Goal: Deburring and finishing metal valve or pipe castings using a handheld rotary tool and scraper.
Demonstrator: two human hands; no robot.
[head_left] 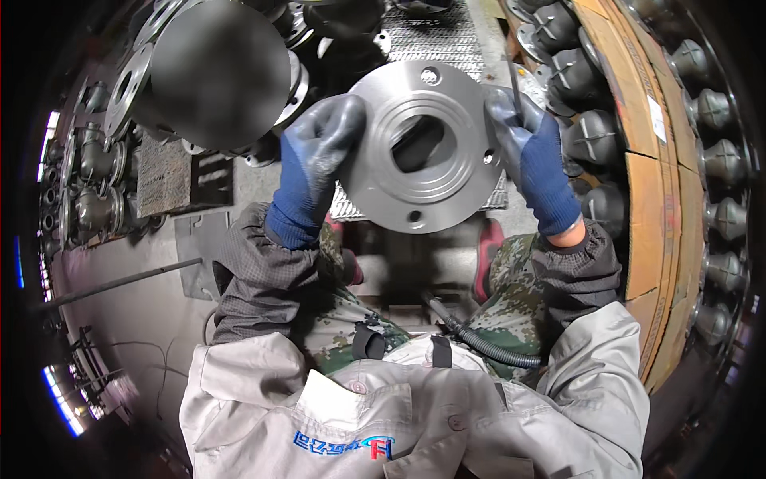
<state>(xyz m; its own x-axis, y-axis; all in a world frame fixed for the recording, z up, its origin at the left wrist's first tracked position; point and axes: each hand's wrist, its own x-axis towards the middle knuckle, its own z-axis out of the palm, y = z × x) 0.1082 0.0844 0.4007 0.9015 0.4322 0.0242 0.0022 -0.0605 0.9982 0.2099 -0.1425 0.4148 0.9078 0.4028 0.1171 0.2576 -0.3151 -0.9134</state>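
Note:
A round, machined metal flange [423,195] is held up in front of me, its ringed face toward me. It has a large opening in the middle and smaller bolt holes near the rim. My left hand [323,148], in a blue and grey coated glove, grips its left edge. On the opposite edge my right hand [531,148], gloved the same way, is closed on the rim. A thin dark rod [513,76] stands by the right fingers; whether they hold it I cannot tell. Whatever is behind the flange is hidden.
Flanged metal parts [96,160] crowd the left, beneath a large blurred round shape [221,73]. Cardboard [650,199] divides more castings [590,140] on the right. A patterned mat [439,36] lies ahead, a ribbed hose [495,347] across my lap, a bar [128,283] at left.

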